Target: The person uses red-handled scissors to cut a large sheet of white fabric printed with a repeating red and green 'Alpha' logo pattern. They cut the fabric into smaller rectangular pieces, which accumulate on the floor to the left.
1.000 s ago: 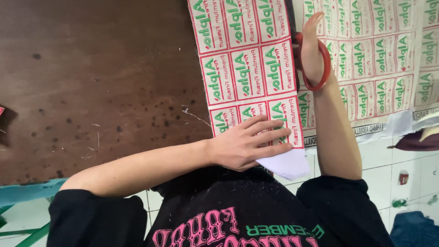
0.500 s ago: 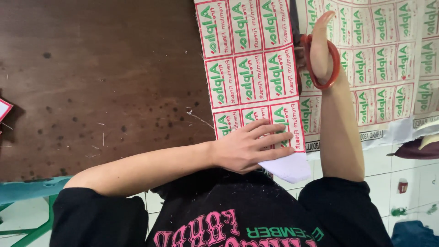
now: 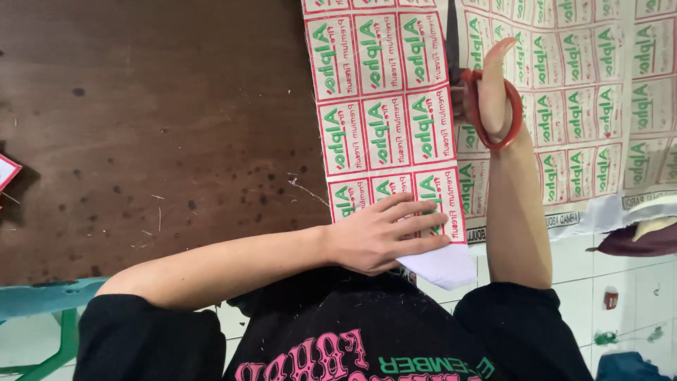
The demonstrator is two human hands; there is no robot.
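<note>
My left hand (image 3: 384, 233) lies flat, fingers spread, on the near end of a strip of red, green and white printed labels (image 3: 381, 106) on a dark brown table (image 3: 141, 127). My right hand (image 3: 493, 77) grips red-handled scissors (image 3: 518, 116), with the thumb through the loop. The dark blades point away from me along the gap between the strip and a larger sheet of the same labels (image 3: 585, 92). A white paper corner (image 3: 444, 264) sticks out under my left hand.
A red and white card (image 3: 5, 173) pokes in at the left edge. A dark maroon object (image 3: 642, 240) sits at the table's right corner. Below are white floor tiles (image 3: 620, 296) and a teal table frame (image 3: 42, 300).
The view has drifted slightly, so the sheets sit a little further right. The right hand with the scissors has edged slightly along the cut; the left hand still presses the strip.
</note>
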